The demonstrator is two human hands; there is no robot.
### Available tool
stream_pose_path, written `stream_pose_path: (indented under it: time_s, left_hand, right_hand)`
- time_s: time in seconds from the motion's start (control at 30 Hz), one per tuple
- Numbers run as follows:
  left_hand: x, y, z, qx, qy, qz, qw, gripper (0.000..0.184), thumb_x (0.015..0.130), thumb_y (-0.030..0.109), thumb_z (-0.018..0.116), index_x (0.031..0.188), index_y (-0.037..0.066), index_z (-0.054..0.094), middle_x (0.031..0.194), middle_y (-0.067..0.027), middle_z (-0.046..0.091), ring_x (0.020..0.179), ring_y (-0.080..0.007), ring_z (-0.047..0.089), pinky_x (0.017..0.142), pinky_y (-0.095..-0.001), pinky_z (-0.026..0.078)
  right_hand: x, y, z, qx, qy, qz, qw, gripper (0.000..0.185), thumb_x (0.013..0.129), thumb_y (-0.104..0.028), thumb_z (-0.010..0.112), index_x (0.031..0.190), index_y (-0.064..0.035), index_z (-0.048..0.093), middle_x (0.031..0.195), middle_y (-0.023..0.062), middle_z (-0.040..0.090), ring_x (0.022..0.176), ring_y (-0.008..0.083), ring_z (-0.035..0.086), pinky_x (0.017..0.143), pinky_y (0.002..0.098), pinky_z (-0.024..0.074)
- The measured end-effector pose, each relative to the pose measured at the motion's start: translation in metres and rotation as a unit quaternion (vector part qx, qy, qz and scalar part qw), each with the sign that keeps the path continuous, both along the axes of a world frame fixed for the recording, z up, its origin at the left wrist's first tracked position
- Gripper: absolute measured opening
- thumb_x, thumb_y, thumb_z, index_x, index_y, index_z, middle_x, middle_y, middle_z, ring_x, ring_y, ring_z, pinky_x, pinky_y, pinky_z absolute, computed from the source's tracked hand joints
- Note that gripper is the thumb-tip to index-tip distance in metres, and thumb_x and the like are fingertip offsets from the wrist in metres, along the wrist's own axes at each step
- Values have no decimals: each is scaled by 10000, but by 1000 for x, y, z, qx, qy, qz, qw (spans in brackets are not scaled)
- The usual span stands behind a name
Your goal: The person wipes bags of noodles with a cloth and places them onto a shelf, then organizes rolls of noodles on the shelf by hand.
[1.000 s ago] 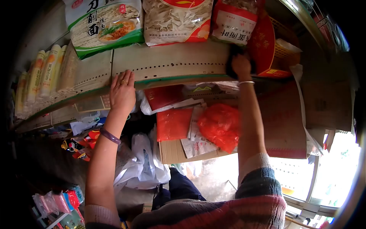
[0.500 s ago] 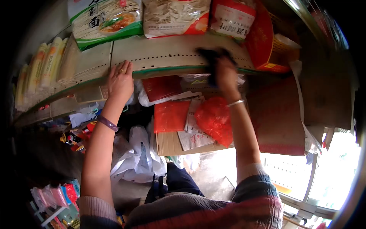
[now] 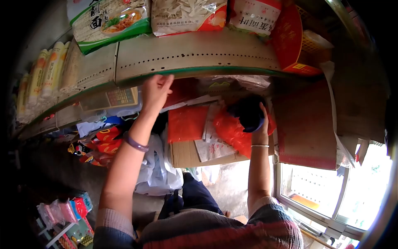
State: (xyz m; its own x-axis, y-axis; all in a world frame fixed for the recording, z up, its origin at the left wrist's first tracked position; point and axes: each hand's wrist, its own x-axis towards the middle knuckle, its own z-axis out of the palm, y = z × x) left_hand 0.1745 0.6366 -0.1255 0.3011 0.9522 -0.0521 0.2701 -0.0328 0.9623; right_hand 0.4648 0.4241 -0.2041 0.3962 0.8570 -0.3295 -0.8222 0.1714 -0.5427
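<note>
A bunched dark cloth (image 3: 247, 113) is in my right hand (image 3: 264, 118), below the shelf edge and in front of a red plastic bag (image 3: 232, 135). The fingers are wrapped round the cloth and partly hidden by it. My left hand (image 3: 156, 93) is just under the green front edge of the shelf (image 3: 195, 58), its fingers loosely bent and somewhat apart, with nothing visible in them. Packs of noodles stand along the back of this shelf: a green and white pack (image 3: 110, 25), a clear pack of broad noodles (image 3: 188, 16) and a red and white pack (image 3: 253, 16).
Yellow-wrapped noodle rolls (image 3: 52, 70) stand at the left. A red box (image 3: 290, 41) sits at the shelf's right end, above a large cardboard sheet (image 3: 304, 124). On the level below lie a red packet (image 3: 186, 124) and a calculator (image 3: 122, 96). White plastic bags (image 3: 155, 166) hang lower down.
My right hand has come down off the shelf surface with the dark cloth. My left hand has left the shelf edge, moving right and slightly down, its fingers now bent.
</note>
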Motion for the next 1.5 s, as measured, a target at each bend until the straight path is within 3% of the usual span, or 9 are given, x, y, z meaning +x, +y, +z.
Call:
stream_pose_path:
  time_s: [0.1,0.37,0.43,0.53,0.7,0.87,1.03,1.17,1.5]
  left_hand:
    - [24,-1,-10,-378,-180,-46,907,578,788,365,682,1105,-71,472,939,-153,610,788,-214,632,699,-311,533]
    - [53,1,-27,-341,-417,-14,842,261,817,122,638,1031,17,532,1000,-106,574,933,-259,594,823,-359,525]
    - [49,1,-27,-339,-439,-39,831,250,808,31,609,1044,23,526,1015,-105,574,954,-267,588,848,-370,517]
    - [51,10,-47,-329,-455,-45,827,288,796,-71,533,1069,19,510,1066,-131,568,1038,-284,556,955,-411,454]
    - [52,9,-36,-347,-421,-37,837,284,792,-87,502,1061,2,520,1071,-122,566,1058,-277,540,987,-403,430]
    - [49,8,-35,-351,-423,-22,835,266,783,-104,496,1025,2,525,1048,-115,570,1056,-285,544,987,-423,427]
    - [49,6,-32,-361,-428,-28,828,260,781,-113,488,1007,8,531,1032,-112,576,1045,-289,551,980,-424,431]
    - [52,8,-44,-353,-444,-31,823,283,771,-120,490,1011,22,533,1031,-108,581,1026,-284,559,971,-420,438]
    - [49,7,-42,-369,-463,-18,806,270,761,-78,523,1013,19,521,985,-97,581,887,-261,602,841,-406,516]
  right_hand:
    - [-14,14,16,-110,-148,-126,975,377,865,-210,534,1168,10,492,1067,136,586,932,263,598,822,348,496]
    - [-45,47,44,-94,-316,-230,916,363,822,-72,589,1156,13,476,1062,92,558,944,182,544,833,289,441]
    - [-61,65,56,-95,-435,-279,851,345,815,-44,597,1129,28,473,1080,76,541,995,155,494,870,276,397]
    - [-86,99,91,-89,-859,-213,457,409,637,-5,598,1041,-67,578,1050,137,564,955,318,524,827,361,429]
    - [-79,123,70,-44,-931,-131,338,283,673,-89,555,942,-130,634,925,27,564,814,251,513,731,349,457]
    - [-32,102,82,-149,-890,-38,430,369,667,-51,576,1027,-128,608,979,84,599,932,316,533,816,401,469]
    - [57,70,86,-249,-936,-112,221,348,660,-38,559,978,-157,634,941,55,622,870,290,555,780,371,471]
    - [74,66,83,-282,-919,-159,225,317,646,-35,580,944,-124,642,933,48,621,849,295,559,742,377,482]
    - [-102,143,95,-105,-918,-29,382,245,669,-71,575,901,-109,642,877,67,611,878,287,555,731,385,490]
